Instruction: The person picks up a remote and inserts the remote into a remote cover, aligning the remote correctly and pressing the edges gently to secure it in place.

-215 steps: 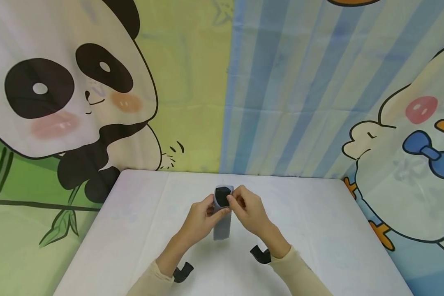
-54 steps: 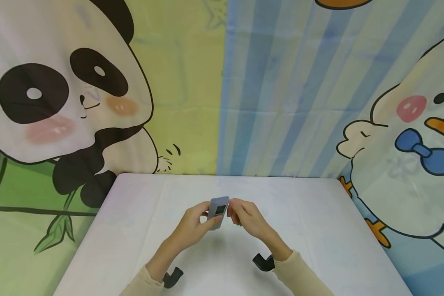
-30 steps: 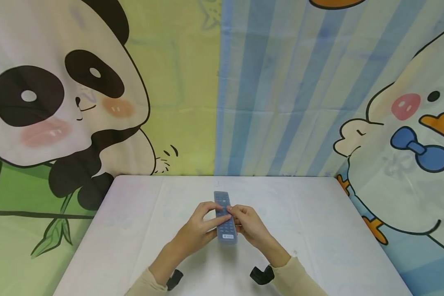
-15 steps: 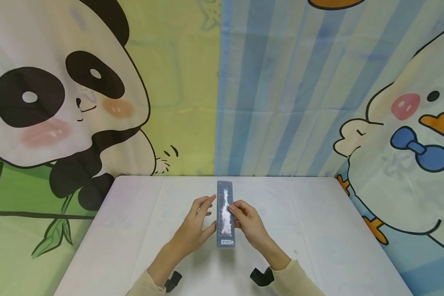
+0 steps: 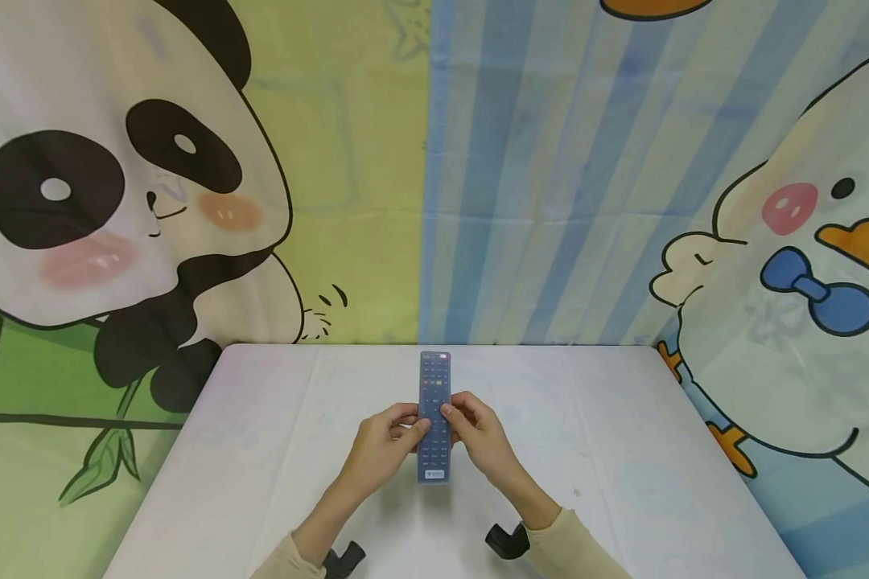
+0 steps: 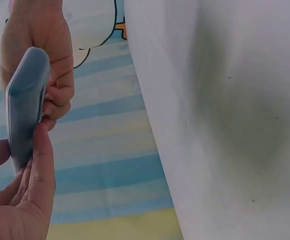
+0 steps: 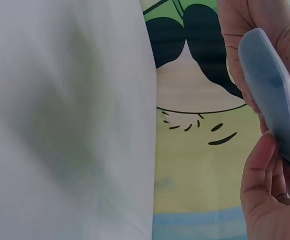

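A long blue-grey remote control [image 5: 434, 378] stands between the two hands in the head view, its button face towards me and a small white label at its lower end. The left hand [image 5: 384, 449] pinches its left edge, thumb on the face. On the opposite edge, the right hand [image 5: 483, 438] holds it with the thumb over the buttons and fingers behind. From the left wrist, the remote control [image 6: 27, 95] appears from its end and smooth back. The right wrist view has that same pale back of the remote control [image 7: 270, 85], held above the table.
A white-covered table [image 5: 586, 450] lies under the hands, with soft shadows below them. Behind it hangs a cloth backdrop [image 5: 362, 161] printed with a panda and a duck. Black curved mounts [image 5: 507, 541] sit by both wrists.
Earlier the grey back with a dark patch faced me. The remote control has since been turned to its button face and straightened; the left hand came off its edge briefly and grips it again.
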The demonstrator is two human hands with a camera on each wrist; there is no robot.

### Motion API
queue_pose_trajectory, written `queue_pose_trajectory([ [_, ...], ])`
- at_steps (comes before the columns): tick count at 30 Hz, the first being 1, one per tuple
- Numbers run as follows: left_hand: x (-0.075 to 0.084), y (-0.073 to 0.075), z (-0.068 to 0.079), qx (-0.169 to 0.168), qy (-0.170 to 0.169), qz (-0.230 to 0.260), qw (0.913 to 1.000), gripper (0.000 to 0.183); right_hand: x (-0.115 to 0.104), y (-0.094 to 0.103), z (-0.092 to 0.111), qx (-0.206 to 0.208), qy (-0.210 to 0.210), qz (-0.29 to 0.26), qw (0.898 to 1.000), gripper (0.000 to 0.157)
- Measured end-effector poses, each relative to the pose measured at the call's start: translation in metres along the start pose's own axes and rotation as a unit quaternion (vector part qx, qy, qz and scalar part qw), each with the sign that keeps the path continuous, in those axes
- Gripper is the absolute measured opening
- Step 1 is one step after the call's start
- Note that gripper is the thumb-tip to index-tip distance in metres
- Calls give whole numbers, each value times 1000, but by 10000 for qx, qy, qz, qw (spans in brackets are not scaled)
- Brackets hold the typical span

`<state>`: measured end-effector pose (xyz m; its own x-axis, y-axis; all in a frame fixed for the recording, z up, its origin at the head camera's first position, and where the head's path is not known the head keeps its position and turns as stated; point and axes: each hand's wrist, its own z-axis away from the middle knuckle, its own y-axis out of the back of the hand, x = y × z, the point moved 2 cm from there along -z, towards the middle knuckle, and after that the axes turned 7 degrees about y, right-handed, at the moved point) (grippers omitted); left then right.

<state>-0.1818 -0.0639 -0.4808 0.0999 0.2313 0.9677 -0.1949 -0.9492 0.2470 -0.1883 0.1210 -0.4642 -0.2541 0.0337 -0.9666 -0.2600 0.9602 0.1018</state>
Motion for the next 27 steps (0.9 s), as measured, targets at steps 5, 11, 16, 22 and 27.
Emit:
queue_pose_trajectory([
  [5,0,0,-1,110,90,-96,9999,39,14,-2,-3,256,91,431,9987,14],
  [11,4,2,0,236,139,-353,9990,37,22,-5,-4,564,525,803,9938,10],
  [16,5,4,-1,304,68,-383,9988,38,21,-7,-4,666,689,965,9907,11],
  [22,1,8,-4,512,12,-183,9985,36,3,-11,-1,459,395,969,9934,19],
  [27,-4,6,-7,562,5,-119,9983,43,-10,-12,0,398,424,1072,9925,27],
])
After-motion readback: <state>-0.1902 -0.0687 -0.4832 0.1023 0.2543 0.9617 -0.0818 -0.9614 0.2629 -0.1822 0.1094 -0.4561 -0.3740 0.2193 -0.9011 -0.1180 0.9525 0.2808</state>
